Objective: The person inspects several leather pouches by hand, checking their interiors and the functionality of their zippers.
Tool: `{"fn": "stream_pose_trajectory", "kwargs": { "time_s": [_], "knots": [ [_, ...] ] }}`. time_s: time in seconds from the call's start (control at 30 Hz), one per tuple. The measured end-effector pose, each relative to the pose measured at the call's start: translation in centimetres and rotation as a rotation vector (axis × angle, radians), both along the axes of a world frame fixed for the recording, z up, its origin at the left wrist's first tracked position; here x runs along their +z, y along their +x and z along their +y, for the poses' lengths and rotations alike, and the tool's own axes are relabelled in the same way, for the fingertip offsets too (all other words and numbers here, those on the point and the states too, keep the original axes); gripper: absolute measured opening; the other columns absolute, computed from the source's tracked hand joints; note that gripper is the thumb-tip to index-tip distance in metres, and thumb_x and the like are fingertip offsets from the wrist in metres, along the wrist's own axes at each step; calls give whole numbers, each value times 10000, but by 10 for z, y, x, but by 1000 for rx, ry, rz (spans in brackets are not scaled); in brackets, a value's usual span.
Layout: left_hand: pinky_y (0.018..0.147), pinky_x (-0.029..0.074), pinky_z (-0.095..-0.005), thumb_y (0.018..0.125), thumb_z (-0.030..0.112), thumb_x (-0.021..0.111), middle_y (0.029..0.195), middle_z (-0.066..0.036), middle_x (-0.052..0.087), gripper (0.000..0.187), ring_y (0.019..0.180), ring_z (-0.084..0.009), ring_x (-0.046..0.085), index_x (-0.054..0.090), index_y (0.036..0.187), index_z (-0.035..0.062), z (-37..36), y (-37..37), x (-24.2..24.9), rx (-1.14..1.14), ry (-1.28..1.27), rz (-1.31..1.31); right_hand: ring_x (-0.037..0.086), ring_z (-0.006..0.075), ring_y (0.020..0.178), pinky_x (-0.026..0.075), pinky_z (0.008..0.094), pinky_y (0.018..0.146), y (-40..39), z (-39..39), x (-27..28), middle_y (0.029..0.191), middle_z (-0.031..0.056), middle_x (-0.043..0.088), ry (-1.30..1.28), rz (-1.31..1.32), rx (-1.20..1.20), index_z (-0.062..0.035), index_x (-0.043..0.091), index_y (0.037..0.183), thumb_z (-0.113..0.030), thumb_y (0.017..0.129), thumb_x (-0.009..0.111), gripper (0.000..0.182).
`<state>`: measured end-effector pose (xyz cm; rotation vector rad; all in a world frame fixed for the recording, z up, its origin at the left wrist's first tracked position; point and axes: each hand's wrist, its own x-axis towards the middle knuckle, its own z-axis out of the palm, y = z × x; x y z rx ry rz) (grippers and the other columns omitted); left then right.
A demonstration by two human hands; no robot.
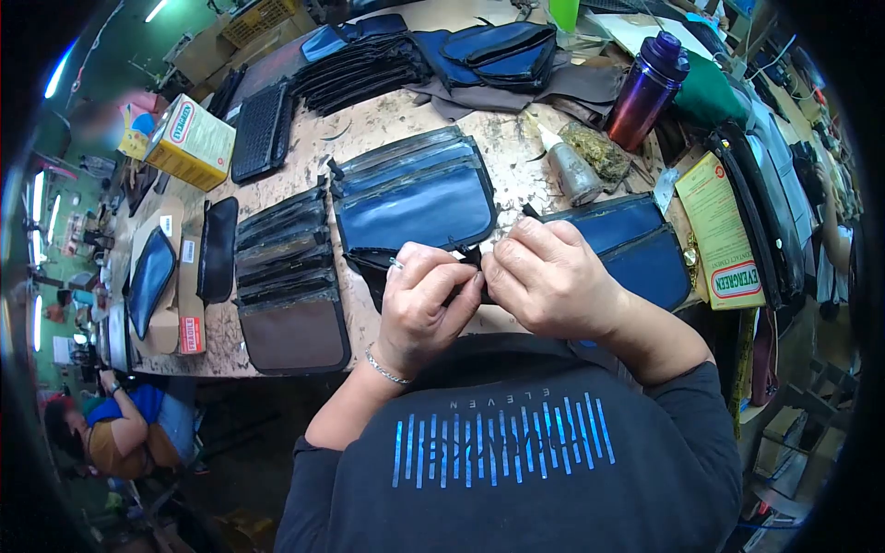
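Observation:
My left hand (419,300), with a ring and a bracelet, is closed in a pinch near the table's front edge. Just to its right my right hand (544,276) is also closed, its fingertips almost meeting the left ones. A small black piece of material (470,255) shows between the fingertips; its exact shape is mostly hidden. Directly beyond the hands lies a blue panel with black edging (415,207), with layered strips along its far side. A similar blue panel (636,253) lies beyond my right wrist. Left of my left hand is a brown panel (293,334) with layered dark pockets.
Stacked dark panels (359,72) and blue pouches (502,55) lie at the back. A purple bottle (648,92) and a glue bottle with a pointed tip (573,170) stand at back right. Yellow Evergreen cans (194,143) flank both sides. Another person (129,424) sits at left.

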<state>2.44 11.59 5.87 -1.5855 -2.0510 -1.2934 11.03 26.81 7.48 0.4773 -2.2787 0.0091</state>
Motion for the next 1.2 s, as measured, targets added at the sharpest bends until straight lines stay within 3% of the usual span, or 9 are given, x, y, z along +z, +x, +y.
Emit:
{"fn": "stream_pose_trajectory", "kwargs": {
  "time_s": [0.2, 0.47, 0.8, 0.9, 0.93, 1.0, 1.03, 1.13, 1.2],
  "knots": [
    [590, 415, -306, 639, 25, 673, 733, -67, 544, 115, 680, -225, 516, 604, 730, 37, -2, 1, -1, -14, -31, -8, 455, 138, 641, 324, 258, 532, 1, -1, 1, 619, 0, 421, 97, -41, 21, -79, 516, 582, -172, 582, 540, 96],
    [591, 406, -293, 633, 5, 680, 726, -57, 546, 124, 663, -211, 501, 604, 726, 38, -6, 1, -2, -37, -1, -30, 468, 189, 717, 372, 289, 583, -4, 6, -24, 734, 27, 467, -289, -182, 110, -76, 499, 740, -199, 662, 592, 173],
    [596, 406, -294, 629, -10, 677, 708, -52, 545, 116, 651, -207, 497, 600, 705, 34, -8, -1, -1, -49, 19, -65, 480, 207, 757, 392, 305, 645, 0, 4, -10, 768, 42, 483, -223, -247, 47, -68, 488, 746, -171, 683, 588, 157],
    [604, 406, -297, 623, -9, 681, 703, -50, 546, 125, 644, -204, 502, 605, 711, 36, -9, -3, -1, -109, 4, -67, 504, 206, 715, 409, 294, 630, -1, 13, -12, 720, 56, 486, -689, -572, 346, -26, 489, 757, -54, 718, 560, 86],
    [606, 405, -297, 625, -8, 682, 702, -48, 548, 125, 645, -201, 506, 607, 714, 36, -10, -4, 0, -169, 8, -106, 504, 206, 715, 409, 294, 630, -1, 17, -13, 720, 56, 486, -684, -572, 344, -26, 489, 757, -54, 718, 560, 86],
    [608, 404, -296, 626, -7, 684, 701, -46, 549, 126, 647, -198, 510, 610, 718, 37, -13, -5, 0, -228, 13, -145, 495, 122, 693, 400, 250, 617, -5, 23, -22, 720, 24, 504, -1081, -1043, 569, -27, 515, 794, -76, 784, 549, 61],
    [609, 404, -294, 630, -6, 685, 698, -45, 549, 122, 653, -196, 513, 612, 718, 38, -14, -6, -1, -273, 20, -186, 465, 64, 695, 392, 216, 629, -9, 25, -31, 749, -7, 516, -1167, -1082, 717, -18, 533, 833, -110, 844, 527, 93],
    [611, 401, -289, 643, -5, 684, 693, -49, 554, 105, 657, -191, 516, 611, 708, 33, -16, -7, -3, -293, 16, -251, 467, 58, 702, 398, 210, 636, -17, 20, -45, 765, -20, 522, -1455, -1140, 892, -14, 538, 836, -126, 869, 521, 118],
    [612, 405, -291, 650, -5, 678, 696, -57, 560, 93, 658, -190, 516, 609, 703, 28, -17, -9, -5, -188, 41, -285, 488, 54, 732, 401, 197, 649, -16, 18, -34, 774, -13, 545, -1350, -960, 744, -13, 560, 866, -141, 876, 527, 132]
  ]
}}
